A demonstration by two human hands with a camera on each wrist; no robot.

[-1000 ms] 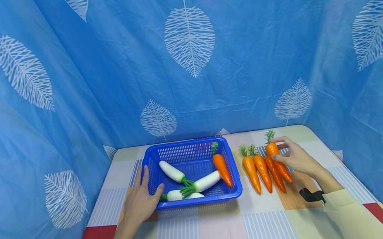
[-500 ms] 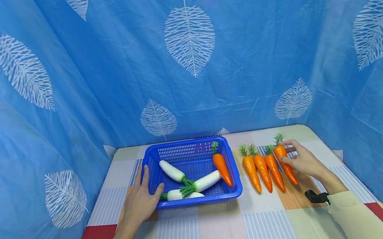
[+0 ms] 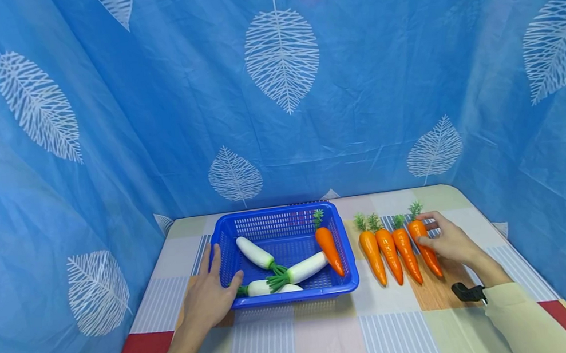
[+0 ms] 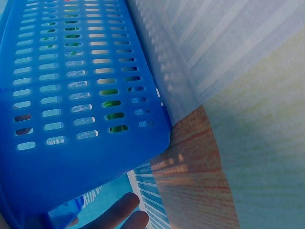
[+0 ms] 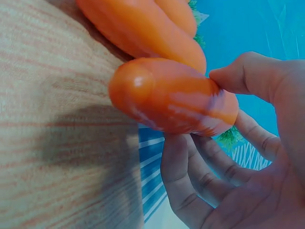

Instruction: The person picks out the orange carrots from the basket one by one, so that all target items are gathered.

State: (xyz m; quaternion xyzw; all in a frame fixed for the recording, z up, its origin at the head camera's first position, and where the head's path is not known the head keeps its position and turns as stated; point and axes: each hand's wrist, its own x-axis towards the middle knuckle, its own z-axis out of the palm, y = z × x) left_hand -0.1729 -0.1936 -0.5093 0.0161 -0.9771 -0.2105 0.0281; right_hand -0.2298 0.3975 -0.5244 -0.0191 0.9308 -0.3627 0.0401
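Observation:
My right hand [image 3: 450,241] pinches the rightmost orange carrot [image 3: 424,245], thumb on its left side and fingers on its right. In the right wrist view this carrot [image 5: 164,95] lies across my thumb and fingertips, close beside another carrot. Left of it several carrots [image 3: 406,255] with green tufts lie side by side. My left hand [image 3: 207,299] rests at the left end of a blue plastic basket [image 3: 295,296], fingers straight and spread, thumb over the front left rim. Inside the basket are white radishes [image 3: 255,252] and one carrot [image 3: 329,250].
The table [image 3: 326,344] has a patchwork cloth. A blue curtain [image 3: 291,158] with white leaf prints hangs close behind and on both sides. In the left wrist view the basket's slotted wall [image 4: 81,152] fills the left half.
My right hand has moved right and slightly down with the carrot, which lay over its neighbour and now sits to the right of it. The left hand has stayed put.

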